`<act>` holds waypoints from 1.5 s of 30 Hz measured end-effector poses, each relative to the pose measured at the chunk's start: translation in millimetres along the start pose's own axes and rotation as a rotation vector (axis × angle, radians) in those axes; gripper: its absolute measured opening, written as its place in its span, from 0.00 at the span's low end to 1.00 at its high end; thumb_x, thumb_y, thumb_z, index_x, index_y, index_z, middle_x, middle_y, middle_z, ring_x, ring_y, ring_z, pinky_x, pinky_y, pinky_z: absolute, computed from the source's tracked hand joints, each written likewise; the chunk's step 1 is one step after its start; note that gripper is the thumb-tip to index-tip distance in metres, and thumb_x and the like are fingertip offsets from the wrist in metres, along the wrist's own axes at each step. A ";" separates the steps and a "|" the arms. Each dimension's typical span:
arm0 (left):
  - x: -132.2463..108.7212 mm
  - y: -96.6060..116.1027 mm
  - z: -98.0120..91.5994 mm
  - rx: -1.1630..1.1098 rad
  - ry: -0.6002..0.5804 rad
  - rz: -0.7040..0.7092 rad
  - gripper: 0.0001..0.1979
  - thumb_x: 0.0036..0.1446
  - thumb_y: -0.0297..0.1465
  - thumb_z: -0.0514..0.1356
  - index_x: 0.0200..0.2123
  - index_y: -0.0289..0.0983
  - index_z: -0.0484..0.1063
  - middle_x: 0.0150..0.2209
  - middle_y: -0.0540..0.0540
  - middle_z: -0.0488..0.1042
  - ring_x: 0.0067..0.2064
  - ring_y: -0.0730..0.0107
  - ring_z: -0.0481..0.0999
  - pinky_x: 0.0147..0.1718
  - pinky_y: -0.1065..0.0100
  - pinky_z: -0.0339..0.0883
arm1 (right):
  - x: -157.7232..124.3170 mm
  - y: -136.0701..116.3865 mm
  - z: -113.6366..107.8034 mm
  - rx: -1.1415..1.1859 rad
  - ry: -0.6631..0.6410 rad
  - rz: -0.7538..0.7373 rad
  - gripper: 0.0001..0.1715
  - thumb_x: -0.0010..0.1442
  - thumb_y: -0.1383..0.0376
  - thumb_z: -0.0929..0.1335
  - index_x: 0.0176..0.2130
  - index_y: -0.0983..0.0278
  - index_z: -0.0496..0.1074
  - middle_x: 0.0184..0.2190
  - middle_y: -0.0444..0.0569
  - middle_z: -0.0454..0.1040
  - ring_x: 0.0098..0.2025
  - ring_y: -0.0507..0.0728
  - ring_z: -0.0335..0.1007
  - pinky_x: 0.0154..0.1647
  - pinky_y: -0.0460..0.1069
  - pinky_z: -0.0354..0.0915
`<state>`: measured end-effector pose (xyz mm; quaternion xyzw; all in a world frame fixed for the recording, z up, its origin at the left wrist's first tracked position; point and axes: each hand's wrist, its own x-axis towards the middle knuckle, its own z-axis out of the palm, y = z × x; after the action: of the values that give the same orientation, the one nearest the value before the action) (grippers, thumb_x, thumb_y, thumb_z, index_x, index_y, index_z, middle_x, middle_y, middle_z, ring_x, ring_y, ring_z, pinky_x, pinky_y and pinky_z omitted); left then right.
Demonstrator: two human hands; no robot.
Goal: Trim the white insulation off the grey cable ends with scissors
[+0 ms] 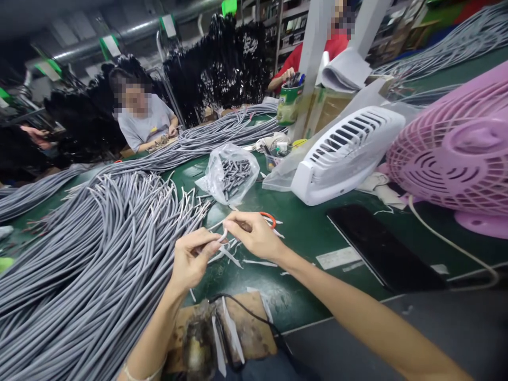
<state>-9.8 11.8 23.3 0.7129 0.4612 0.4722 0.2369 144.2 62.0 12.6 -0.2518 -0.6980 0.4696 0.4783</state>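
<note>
My left hand (pixel 192 259) is closed in a pinch on the stripped end of a grey cable (pixel 216 254) over the green table (pixel 313 233). My right hand (pixel 254 233) is closed too, gripping the same cable end, with an orange-handled tool (pixel 270 217) showing just behind its fingers. A large heap of grey cables (pixel 91 254) lies to the left, their stripped white ends pointing toward my hands. White offcuts (pixel 257 262) are scattered under my hands.
A plastic bag of small metal parts (pixel 232 174) sits behind my hands. A white fan (pixel 345 153), a pink fan (pixel 456 148) and a black phone (pixel 381 248) stand right. A soldering board (pixel 222 333) lies near the front edge. Two other people work at the far side.
</note>
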 end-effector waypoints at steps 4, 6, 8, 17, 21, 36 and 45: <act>1.0 3.3 0.7 0.149 0.014 0.068 0.08 0.54 0.29 0.57 0.30 0.36 0.78 0.18 0.51 0.66 0.21 0.77 0.62 0.20 0.75 0.54 | -7.0 -3.8 1.3 -0.127 0.016 -0.090 0.13 0.54 0.68 0.61 0.20 0.64 0.58 0.16 0.38 0.52 0.18 0.46 0.48 0.20 0.42 0.49; 1.1 5.6 1.4 0.298 0.011 0.112 0.10 0.55 0.25 0.55 0.32 0.35 0.77 0.18 0.52 0.64 0.20 0.77 0.62 0.19 0.75 0.55 | -10.0 -4.6 2.1 -0.221 0.026 -0.194 0.13 0.54 0.69 0.61 0.20 0.64 0.57 0.16 0.38 0.51 0.18 0.46 0.46 0.20 0.43 0.47; 0.2 6.7 2.5 0.436 -0.010 0.176 0.11 0.55 0.23 0.53 0.32 0.34 0.77 0.19 0.52 0.63 0.20 0.77 0.63 0.19 0.75 0.56 | -11.2 -4.1 3.2 -0.267 0.018 -0.263 0.13 0.56 0.69 0.61 0.21 0.64 0.57 0.17 0.38 0.53 0.19 0.46 0.47 0.21 0.43 0.47; -5.4 3.9 8.8 0.501 0.113 0.370 0.09 0.54 0.21 0.55 0.34 0.35 0.75 0.23 0.49 0.72 0.22 0.76 0.69 0.23 0.75 0.63 | -1.3 -0.6 5.4 0.037 0.007 0.133 0.24 0.57 0.54 0.60 0.17 0.63 0.51 0.15 0.38 0.47 0.19 0.46 0.43 0.19 0.44 0.43; -6.5 8.5 10.1 0.504 0.232 0.230 0.09 0.55 0.24 0.56 0.35 0.35 0.76 0.22 0.50 0.70 0.21 0.78 0.66 0.21 0.75 0.61 | -7.8 -3.2 11.7 0.160 0.017 0.172 0.23 0.58 0.54 0.59 0.18 0.63 0.53 0.16 0.38 0.50 0.19 0.46 0.45 0.19 0.43 0.46; -8.8 13.7 15.2 0.451 0.361 0.088 0.10 0.55 0.31 0.56 0.32 0.34 0.76 0.19 0.50 0.71 0.20 0.74 0.69 0.18 0.75 0.60 | -24.9 -16.0 18.7 -0.156 0.086 0.031 0.22 0.60 0.63 0.59 0.20 0.67 0.68 0.12 0.38 0.52 0.15 0.46 0.47 0.18 0.44 0.45; -8.0 12.5 18.3 0.523 0.345 0.168 0.08 0.54 0.28 0.57 0.34 0.33 0.76 0.16 0.53 0.65 0.16 0.80 0.61 0.17 0.76 0.56 | -26.2 -15.9 22.8 -0.013 0.103 0.133 0.22 0.60 0.60 0.58 0.19 0.66 0.62 0.12 0.39 0.53 0.15 0.46 0.48 0.17 0.44 0.46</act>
<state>10.9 0.7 21.2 0.6946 0.5398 0.4695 -0.0757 136.1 24.7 13.3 -0.3245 -0.6574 0.4822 0.4796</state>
